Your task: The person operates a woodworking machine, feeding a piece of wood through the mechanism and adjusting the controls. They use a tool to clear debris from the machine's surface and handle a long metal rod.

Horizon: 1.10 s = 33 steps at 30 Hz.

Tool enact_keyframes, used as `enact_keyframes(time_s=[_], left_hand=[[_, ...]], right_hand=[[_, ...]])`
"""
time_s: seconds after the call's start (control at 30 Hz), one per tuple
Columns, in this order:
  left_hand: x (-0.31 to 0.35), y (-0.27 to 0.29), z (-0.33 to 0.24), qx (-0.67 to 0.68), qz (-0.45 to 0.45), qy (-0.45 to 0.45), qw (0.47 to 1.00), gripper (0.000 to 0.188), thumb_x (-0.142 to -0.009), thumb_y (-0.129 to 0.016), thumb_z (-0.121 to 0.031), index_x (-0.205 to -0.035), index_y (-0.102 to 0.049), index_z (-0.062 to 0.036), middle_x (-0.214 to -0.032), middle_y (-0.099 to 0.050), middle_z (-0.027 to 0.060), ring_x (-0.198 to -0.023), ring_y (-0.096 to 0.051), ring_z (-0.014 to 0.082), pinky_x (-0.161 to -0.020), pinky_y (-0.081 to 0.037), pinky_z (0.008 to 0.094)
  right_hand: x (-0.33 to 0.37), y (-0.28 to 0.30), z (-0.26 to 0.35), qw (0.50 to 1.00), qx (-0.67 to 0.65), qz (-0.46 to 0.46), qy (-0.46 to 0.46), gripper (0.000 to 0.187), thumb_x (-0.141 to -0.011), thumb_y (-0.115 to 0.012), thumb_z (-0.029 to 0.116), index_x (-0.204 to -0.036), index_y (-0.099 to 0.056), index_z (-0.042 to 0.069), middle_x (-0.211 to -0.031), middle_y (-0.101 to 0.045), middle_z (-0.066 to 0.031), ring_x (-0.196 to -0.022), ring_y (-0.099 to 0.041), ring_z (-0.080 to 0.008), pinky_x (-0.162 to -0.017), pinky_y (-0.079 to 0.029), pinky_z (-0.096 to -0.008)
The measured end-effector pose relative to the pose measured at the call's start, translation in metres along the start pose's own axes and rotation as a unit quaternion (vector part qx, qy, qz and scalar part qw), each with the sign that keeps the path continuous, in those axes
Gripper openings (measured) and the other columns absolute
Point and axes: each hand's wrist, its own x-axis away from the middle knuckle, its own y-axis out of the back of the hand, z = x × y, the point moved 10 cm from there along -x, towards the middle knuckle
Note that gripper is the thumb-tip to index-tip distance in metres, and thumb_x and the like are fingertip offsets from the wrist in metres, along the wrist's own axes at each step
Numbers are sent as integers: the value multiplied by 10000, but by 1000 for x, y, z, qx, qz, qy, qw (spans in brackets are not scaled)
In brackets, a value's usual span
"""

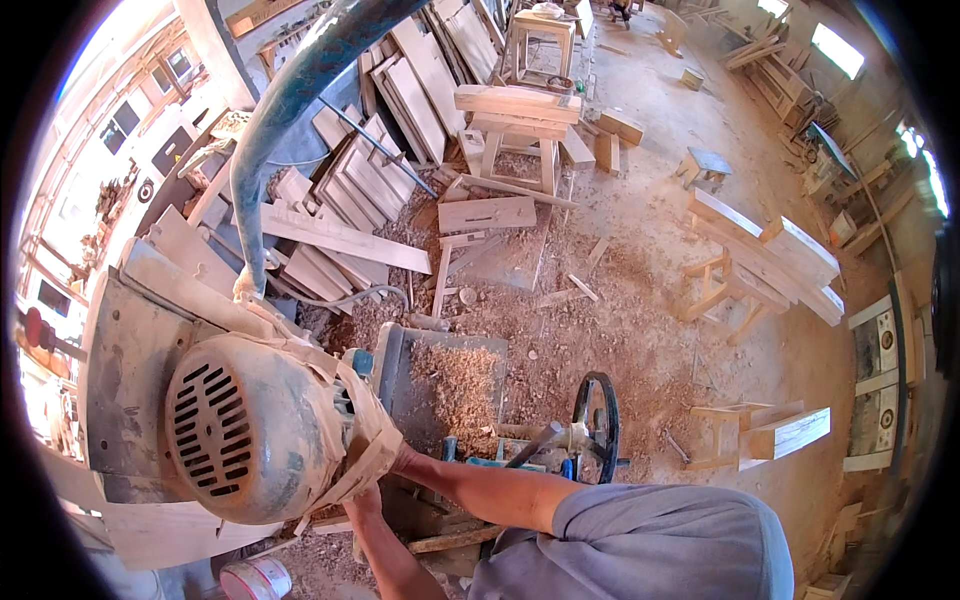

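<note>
A dusty, dome-ended electric motor (225, 430) with slotted vents fills the lower left. Tan strips or wrapping (370, 455) cross its right end. My left hand (366, 503) reaches up from the lower edge to the underside of this wrapping. My right hand (405, 459), its forearm coming in from the right, goes behind the same wrapping. The fingers of both hands are hidden there, so I cannot tell what they touch or hold. Just beyond my right forearm lies a grey metal machine table (400, 370), heaped with wood shavings (460, 385).
A black handwheel (597, 425) stands right of the machine. A thick blue-grey pipe (265, 150) arches over the left. Boards (345, 190) lean in stacks behind it. Beams (760, 250) rest on trestles to the right. A bucket (255, 578) sits at the lower left.
</note>
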Motion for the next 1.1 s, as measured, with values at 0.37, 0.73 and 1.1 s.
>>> enact_keyframes(time_s=[0.37, 0.73, 1.1], left_hand=[[-2, -23, -29, -291, -20, -35, 956, 526, -910, -608, -308, -1348, -473, -51, -1373, -477, 168, -1230, -460, 323, -1042, -366, 437], [-8, -36, -75, -158, -33, -10, 987, 533, -908, -608, -308, -1357, -466, -58, -1377, -475, 167, -1245, -449, 321, -1051, -355, 438], [-8, -31, -54, -38, -56, 14, 998, 535, -902, -614, -313, -1353, -476, -61, -1377, -478, 167, -1253, -455, 319, -1051, -361, 449]], right_hand=[[0, -1, 8, 999, -30, 13, 17, 508, -708, -806, 201, -1145, -627, 12, -1126, -668, -101, -1013, -595, -137, -899, -476, -326], [-3, 3, 5, 998, 56, 11, 24, 486, -717, -792, 217, -1129, -638, 10, -1108, -677, -125, -992, -615, -171, -878, -484, -336], [-1, 4, 19, 989, 136, 21, 54, 432, -722, -776, 204, -1083, -653, 3, -1070, -687, -153, -952, -638, -177, -843, -498, -343]])
